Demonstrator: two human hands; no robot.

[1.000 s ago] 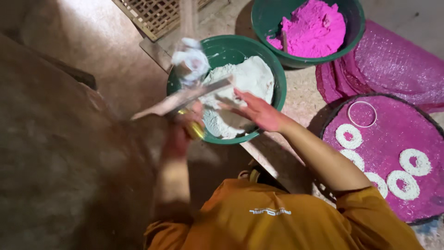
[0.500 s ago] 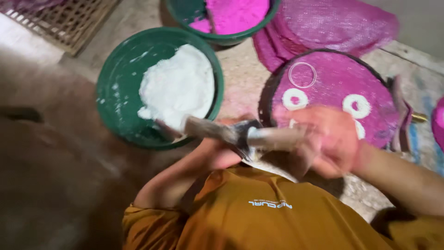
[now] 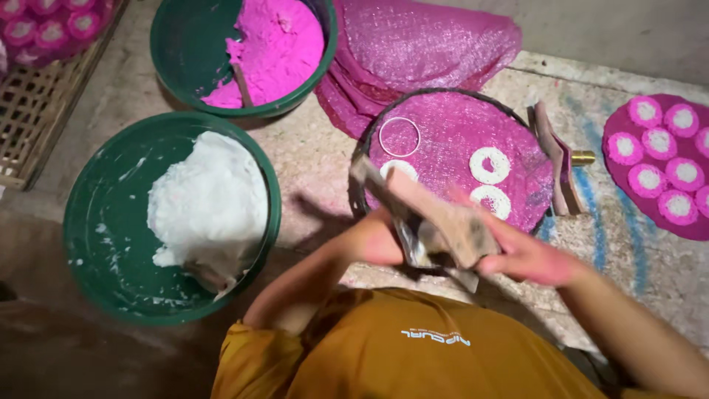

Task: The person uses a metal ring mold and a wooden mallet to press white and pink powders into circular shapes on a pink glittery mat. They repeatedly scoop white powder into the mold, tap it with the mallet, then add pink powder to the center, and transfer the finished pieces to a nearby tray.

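My left hand (image 3: 378, 242) and my right hand (image 3: 529, 257) meet in front of my chest, both closed on a flat wooden paddle tool (image 3: 434, 213) that points up-left. The tool hangs over the near edge of a round tray (image 3: 443, 122) covered with pink mesh. On the tray lie white dough rings (image 3: 490, 164) and an empty metal ring (image 3: 399, 137). A green bowl (image 3: 85, 185) with white dough (image 3: 207, 203) sits to the left of my hands. What lies between the tool's parts is blurred.
A second green bowl (image 3: 173, 52) holds pink dough (image 3: 277, 44). Pink mesh cloths (image 3: 432, 37) are piled behind the tray. Another wooden tool (image 3: 552, 151) lies right of the tray. Pink-and-white discs (image 3: 657, 159) rest on a cloth at far right. A wicker rack (image 3: 33, 103) is at left.
My hands have left the white dough bowl and carried the wooden tool rightward to the pink tray's near edge. The view has swung right with them.
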